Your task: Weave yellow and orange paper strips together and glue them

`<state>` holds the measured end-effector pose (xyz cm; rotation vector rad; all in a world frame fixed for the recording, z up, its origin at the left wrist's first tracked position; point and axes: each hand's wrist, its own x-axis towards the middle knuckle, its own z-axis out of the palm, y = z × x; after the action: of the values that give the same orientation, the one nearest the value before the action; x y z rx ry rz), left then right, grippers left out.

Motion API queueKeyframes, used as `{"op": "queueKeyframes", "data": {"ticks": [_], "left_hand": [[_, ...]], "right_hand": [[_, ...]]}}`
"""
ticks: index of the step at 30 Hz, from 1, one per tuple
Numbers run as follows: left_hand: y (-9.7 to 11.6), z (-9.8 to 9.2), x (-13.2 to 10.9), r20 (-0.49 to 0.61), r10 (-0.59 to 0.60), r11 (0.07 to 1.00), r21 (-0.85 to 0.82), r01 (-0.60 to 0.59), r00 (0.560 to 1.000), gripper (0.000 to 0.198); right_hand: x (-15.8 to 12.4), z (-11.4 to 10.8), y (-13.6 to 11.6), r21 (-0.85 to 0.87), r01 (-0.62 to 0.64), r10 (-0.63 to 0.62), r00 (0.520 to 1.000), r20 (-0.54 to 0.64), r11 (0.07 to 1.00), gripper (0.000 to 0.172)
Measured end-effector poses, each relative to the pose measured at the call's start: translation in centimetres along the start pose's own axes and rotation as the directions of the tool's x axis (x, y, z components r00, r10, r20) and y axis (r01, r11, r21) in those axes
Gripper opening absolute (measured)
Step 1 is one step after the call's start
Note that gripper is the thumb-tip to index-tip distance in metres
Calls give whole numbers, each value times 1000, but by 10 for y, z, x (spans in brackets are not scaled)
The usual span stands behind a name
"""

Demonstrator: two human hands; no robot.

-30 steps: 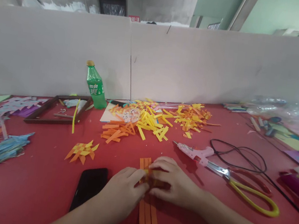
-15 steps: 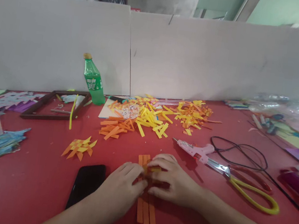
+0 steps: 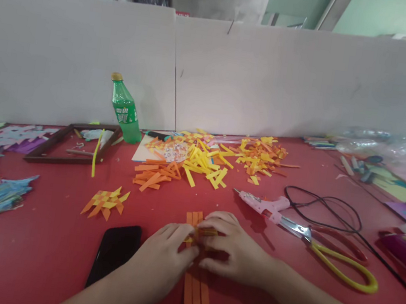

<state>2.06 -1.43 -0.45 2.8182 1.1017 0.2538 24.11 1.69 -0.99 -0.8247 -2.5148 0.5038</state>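
Note:
Three orange paper strips (image 3: 197, 292) lie side by side on the red table, pointing away from me, with yellow strips crossing them under my fingers. My left hand (image 3: 170, 250) is bent over the left edge of the strips, thumb and fingers closed on them. From the right, my right hand (image 3: 231, 246) reaches over the same spot, its fingers curled on the yellow strips (image 3: 210, 232). The fingers hide most of the crossing. A woven orange and yellow piece (image 3: 106, 201) lies to the left, beyond a black phone (image 3: 115, 251).
Loose orange strips (image 3: 152, 172) and yellow strips (image 3: 202, 159) lie behind the hands. A pink glue gun (image 3: 263, 205) and yellow-handled scissors (image 3: 345, 267) are at the right. A green bottle (image 3: 127, 113) and brown frame (image 3: 47, 147) stand back left, before a white partition (image 3: 236, 76).
The view has shifted slightly. My hands stay over the strips, with small finger movements; a little more yellow shows between them.

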Motion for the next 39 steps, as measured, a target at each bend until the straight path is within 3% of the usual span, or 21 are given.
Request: {"op": "queueKeyframes", "data": {"ticks": [7,17,27,39], "left_hand": [[1,2,0,8,-15,999,-50,15,1000,24],[-2,3,0,-27,33,994,-101,-35,999,16],[-2,1,-2,-7,8,998,-68,-9,1000,21],[-1,-2,0,-12,16,999,-41,-16,1000,25]], "right_hand": [[1,0,-1,-1,-30,30,999,13,1000,27],[1,-8,-6,32,-53,48,991,128,998,26],[-2,0,5,-7,-74,74,995,-72,997,15],[-1,2,7,-32,-111,110,993,-39,993,17]]}}
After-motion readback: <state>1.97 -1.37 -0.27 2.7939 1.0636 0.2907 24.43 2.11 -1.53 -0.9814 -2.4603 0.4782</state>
